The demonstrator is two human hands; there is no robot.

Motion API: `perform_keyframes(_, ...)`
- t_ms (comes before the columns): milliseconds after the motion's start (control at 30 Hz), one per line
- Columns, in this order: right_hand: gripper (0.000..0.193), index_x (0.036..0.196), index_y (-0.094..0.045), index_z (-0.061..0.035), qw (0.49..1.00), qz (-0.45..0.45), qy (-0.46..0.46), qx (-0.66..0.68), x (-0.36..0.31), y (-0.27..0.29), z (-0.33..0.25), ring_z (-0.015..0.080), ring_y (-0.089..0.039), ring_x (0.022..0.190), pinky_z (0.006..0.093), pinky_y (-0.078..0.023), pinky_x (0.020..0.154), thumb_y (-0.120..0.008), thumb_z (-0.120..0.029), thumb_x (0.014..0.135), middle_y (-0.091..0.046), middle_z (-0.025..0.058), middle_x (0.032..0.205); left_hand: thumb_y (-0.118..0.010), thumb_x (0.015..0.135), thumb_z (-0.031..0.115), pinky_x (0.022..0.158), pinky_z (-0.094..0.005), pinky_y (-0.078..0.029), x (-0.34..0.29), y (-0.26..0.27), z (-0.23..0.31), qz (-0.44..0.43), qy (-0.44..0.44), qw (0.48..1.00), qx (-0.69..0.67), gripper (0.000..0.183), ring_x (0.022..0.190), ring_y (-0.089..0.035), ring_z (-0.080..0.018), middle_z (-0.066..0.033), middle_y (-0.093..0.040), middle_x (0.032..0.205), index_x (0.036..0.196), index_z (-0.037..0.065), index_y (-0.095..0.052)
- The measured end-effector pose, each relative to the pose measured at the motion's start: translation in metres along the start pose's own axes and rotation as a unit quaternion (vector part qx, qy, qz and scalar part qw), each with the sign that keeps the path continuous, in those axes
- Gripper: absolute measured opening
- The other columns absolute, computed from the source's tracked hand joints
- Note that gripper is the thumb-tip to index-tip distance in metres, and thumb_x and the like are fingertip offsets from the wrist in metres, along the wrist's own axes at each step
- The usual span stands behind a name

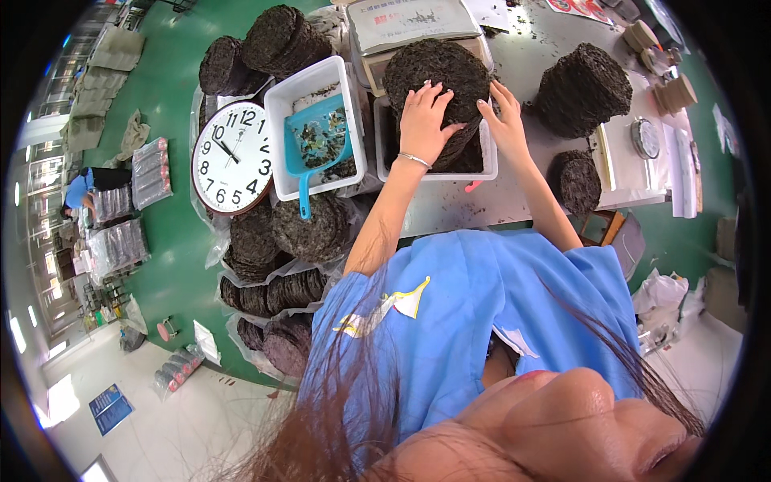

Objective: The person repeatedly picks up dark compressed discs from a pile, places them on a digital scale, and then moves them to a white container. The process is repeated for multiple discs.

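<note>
A thick stack of dark round dried sheets (438,68), like dried seaweed, leans in a white plastic bin (487,171) on the table in front of me. My left hand (430,120) lies over the top face of the stack, with fingers spread. At its right edge, my right hand (504,119) touches the stack with fingers stretched out and apart. The underside of the stack is hidden inside the bin. To the left, a second white bin (277,120) holds a blue dustpan (317,157) with dark scraps in it.
A pale device with a grey panel (409,24) stands behind the stack. More dark stacks (584,90) sit on the metal table (514,193) at right. A round wall clock (233,161) leans by the left bin. A person in blue (79,191) bends over far left.
</note>
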State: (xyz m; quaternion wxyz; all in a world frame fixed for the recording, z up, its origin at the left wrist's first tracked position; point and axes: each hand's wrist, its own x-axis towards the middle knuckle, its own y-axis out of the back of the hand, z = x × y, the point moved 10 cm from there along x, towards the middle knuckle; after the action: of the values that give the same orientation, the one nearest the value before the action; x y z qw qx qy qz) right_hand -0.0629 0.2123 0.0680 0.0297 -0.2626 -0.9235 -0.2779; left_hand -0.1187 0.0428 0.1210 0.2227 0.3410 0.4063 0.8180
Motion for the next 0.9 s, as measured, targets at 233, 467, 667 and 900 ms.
perform_keyframes(233,0.058,0.141,-0.053,-0.0024,0.996,0.010,0.061,0.059,0.014,0.013,-0.031,0.0327,-0.038,0.140,0.0439,-0.030,0.117,-0.071,-0.029,0.092,-0.052,0.0132,0.145,-0.063,0.097,0.026,0.109,-0.0462,-0.043,0.009,0.021,-0.010,0.026,0.037,0.992,-0.114,0.033,0.125,-0.059,-0.0333,-0.0124,-0.067,0.127,0.124,0.007,-0.067)
perform_keyframes(467,0.055,0.125,-0.062,-0.0076,0.898,-0.203,0.341,-0.189,0.011,-0.017,-0.094,0.0306,-0.042,0.140,0.0492,-0.026,0.120,-0.081,-0.030,0.079,-0.061,0.0099,0.128,-0.050,0.107,0.035,0.072,-0.0339,-0.047,-0.020,0.142,-0.050,0.391,0.268,0.865,-0.164,0.042,0.075,-0.054,-0.0177,-0.0099,-0.066,0.089,0.110,-0.005,-0.063)
perform_keyframes(667,0.047,0.114,-0.066,-0.0027,0.794,-0.309,0.468,-0.235,0.014,-0.042,-0.104,0.0293,-0.052,0.127,0.0486,-0.028,0.120,-0.079,-0.029,0.077,-0.061,0.0124,0.114,-0.047,0.108,0.036,0.095,-0.0299,-0.044,-0.058,0.150,-0.076,0.478,0.265,0.763,-0.346,0.048,0.103,-0.054,-0.0161,-0.0104,-0.060,0.121,0.129,-0.007,-0.051)
perform_keyframes(900,0.034,0.111,-0.063,-0.0006,0.765,-0.336,0.488,-0.251,0.002,-0.054,-0.090,0.0347,-0.057,0.116,0.0439,-0.042,0.110,-0.071,-0.013,0.081,-0.059,0.0150,0.113,-0.050,0.107,0.037,0.103,-0.0344,-0.046,-0.061,0.142,-0.077,0.481,0.302,0.751,-0.337,0.054,0.121,-0.055,-0.0218,-0.0145,-0.054,0.138,0.139,-0.005,-0.044)
